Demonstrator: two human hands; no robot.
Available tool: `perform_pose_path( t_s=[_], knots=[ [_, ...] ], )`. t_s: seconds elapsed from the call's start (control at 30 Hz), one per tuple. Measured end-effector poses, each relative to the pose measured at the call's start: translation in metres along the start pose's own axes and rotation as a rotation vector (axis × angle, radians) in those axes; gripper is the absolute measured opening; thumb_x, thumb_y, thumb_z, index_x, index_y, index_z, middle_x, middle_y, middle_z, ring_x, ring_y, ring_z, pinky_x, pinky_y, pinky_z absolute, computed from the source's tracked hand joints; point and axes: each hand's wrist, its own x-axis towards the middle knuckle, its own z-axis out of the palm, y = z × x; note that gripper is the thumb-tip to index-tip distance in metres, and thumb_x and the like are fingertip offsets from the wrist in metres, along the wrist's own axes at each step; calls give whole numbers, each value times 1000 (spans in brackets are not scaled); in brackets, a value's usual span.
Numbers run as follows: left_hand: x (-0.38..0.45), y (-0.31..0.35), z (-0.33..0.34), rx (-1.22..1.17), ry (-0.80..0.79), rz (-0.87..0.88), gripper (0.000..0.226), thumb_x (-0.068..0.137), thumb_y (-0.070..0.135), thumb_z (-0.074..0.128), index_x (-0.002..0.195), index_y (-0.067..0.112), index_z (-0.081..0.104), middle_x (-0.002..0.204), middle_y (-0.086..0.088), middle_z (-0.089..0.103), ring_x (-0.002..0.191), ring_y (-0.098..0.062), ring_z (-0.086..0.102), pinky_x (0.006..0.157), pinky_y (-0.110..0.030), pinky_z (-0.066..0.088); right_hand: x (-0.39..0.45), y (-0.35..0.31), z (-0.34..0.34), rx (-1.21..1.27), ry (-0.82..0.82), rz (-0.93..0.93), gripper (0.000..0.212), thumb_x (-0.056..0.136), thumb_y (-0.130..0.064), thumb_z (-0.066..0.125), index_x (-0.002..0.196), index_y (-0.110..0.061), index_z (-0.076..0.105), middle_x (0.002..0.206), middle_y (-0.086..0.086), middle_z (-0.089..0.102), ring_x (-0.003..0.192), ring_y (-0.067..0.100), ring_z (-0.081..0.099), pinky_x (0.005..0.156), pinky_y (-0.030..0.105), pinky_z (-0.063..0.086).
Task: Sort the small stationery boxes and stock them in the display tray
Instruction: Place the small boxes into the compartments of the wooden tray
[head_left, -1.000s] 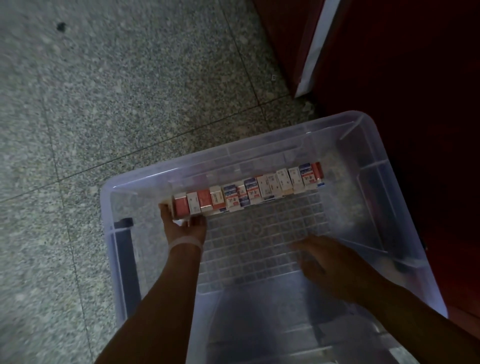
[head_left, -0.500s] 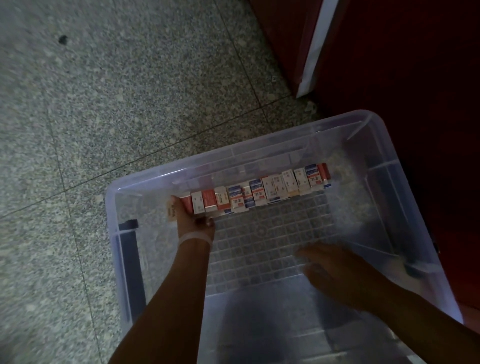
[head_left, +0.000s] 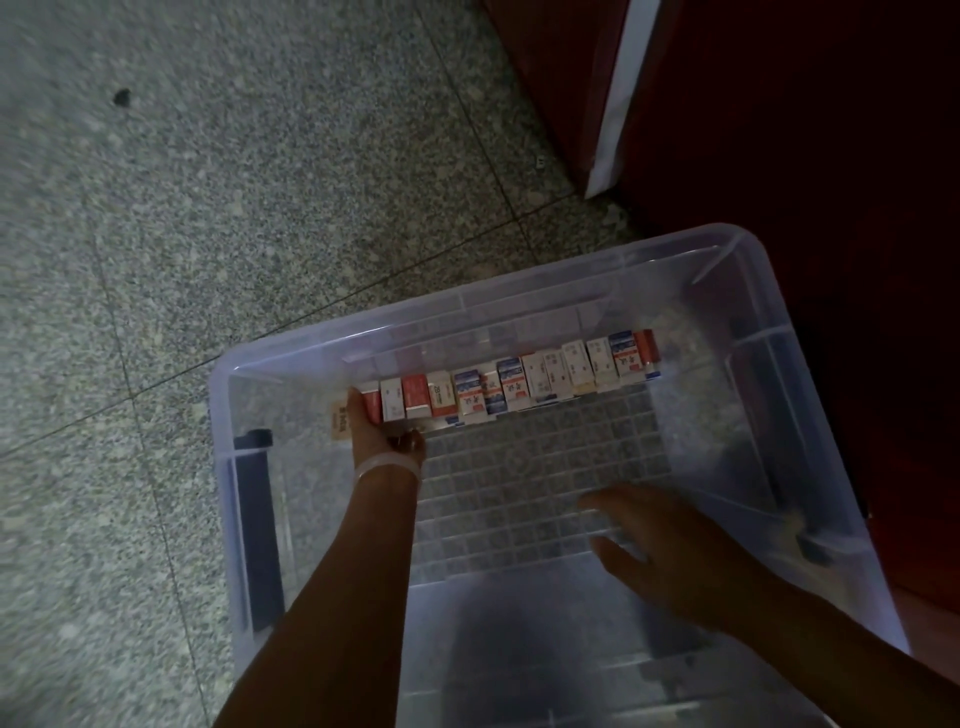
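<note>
Here your left hand (head_left: 376, 434) presses against the left end of the row of small stationery boxes (head_left: 511, 384), fingers laid flat along the end box. The row stands along the far wall of the clear plastic bin (head_left: 332, 343), its long axis running left to right and climbing slightly toward the right, each box upright. Your right hand (head_left: 670, 551) hovers over the bin's gridded bottom, fingers loosely spread, holding nothing. The bin sits on the speckled floor (head_left: 208, 208).
</note>
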Motion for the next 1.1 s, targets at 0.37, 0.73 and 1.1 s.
perform_pose_path(
  t_s=[0.37, 0.73, 1.1],
  knots=[
    [-2, 5, 6, -79, -84, -30, 40, 86, 61, 48, 93, 24, 63, 99, 0, 64, 100, -20, 56, 99, -34, 40, -5, -1, -3, 85, 31, -20, 53, 83, -47, 43, 134, -33, 41, 130, -21, 42, 121, -3, 40, 98, 6, 29],
    [-11, -8, -13, -125, -10, 3, 34, 90, 54, 48, 83, 23, 62, 63, 7, 69, 63, -9, 66, 54, -18, 52, -3, 6, -11, 95, 6, 20, 57, 82, -48, 41, 136, -31, 39, 130, -20, 39, 122, -1, 40, 90, -2, 23],
    [-20, -18, -47, -54, 71, 74, 33, 89, 52, 44, 90, 24, 62, 97, 2, 64, 89, -11, 57, 74, -24, 42, -12, 4, -20, 122, 41, 65, 53, 74, -57, 42, 124, -43, 34, 123, -21, 40, 114, 1, 44, 92, 15, 33]
  ],
)
